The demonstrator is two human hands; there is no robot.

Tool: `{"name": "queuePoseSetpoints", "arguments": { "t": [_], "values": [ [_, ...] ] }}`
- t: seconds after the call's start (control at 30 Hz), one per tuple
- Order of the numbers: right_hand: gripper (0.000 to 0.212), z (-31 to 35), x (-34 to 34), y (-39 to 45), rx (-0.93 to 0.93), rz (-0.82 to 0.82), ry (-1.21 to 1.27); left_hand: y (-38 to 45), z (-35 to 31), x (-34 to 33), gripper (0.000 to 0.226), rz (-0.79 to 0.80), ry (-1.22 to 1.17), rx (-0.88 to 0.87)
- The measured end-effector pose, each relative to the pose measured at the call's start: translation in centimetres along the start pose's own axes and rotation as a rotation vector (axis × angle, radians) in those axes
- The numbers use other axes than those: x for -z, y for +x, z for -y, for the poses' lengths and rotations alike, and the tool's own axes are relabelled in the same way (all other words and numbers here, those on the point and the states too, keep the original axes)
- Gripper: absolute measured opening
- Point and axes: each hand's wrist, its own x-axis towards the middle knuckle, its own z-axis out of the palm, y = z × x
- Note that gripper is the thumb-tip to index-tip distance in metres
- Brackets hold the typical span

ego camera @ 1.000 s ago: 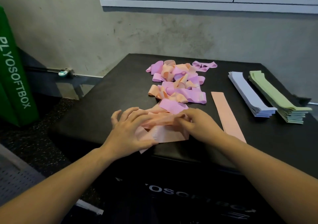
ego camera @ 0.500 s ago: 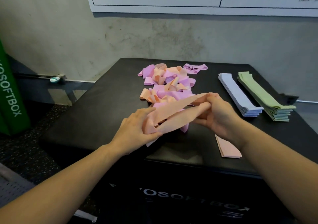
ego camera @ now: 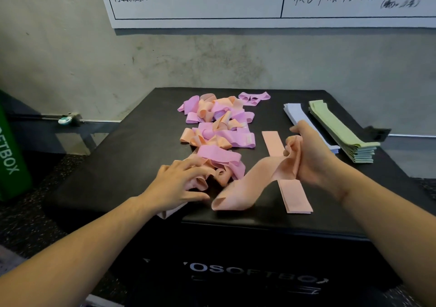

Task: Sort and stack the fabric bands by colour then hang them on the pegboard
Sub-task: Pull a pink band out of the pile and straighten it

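The right hand (ego camera: 306, 155), clamped on a peach band (ego camera: 247, 186), has drawn it from the pile (ego camera: 219, 127) toward the peach stack (ego camera: 296, 198), while the left hand (ego camera: 179, 184), fingers loosely spread, has dropped onto the pile.

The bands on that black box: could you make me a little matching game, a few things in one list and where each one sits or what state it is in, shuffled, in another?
Things:
1. green stack
2. pale blue stack
3. peach band in the right hand
4. mixed pink and peach pile

States:
A. loose and tangled, unsorted
B. lifted at one end, the other drooping to the box
C. flat pile furthest right
D. flat pile just left of the green one

Pairs: 1-C, 2-D, 3-B, 4-A
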Motion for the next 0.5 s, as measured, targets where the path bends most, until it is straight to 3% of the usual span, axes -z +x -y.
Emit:
{"name": "queuePoseSetpoints", "arguments": {
  "t": [0.1,0.2,0.3,0.4,0.5],
  "values": [
    [0.023,-0.1,0.4,-0.3,0.026,0.054,-0.117,0.2,-0.7,0.5,0.075,-0.005,-0.03,0.065],
    [0.01,-0.4,0.7,-1.1,0.137,0.09,-0.359,0.7,-1.9,0.6,0.052,-0.092,-0.12,0.162],
    [0.018,-0.5,1.1,-2.0,0.257,0.179,-0.365,1.1,-3.9,1.2,0.033,-0.197,-0.2,0.216],
    [0.027,0.0,1.6,-3.0,0.325,0.249,-0.298,1.4,-6.3,1.9,0.027,-0.223,-0.281,0.15],
    [0.032,0.5,1.9,-4.2,0.347,0.285,-0.281,1.3,-9.7,2.8,0.024,-0.241,-0.59,0.026]
  ]
}}
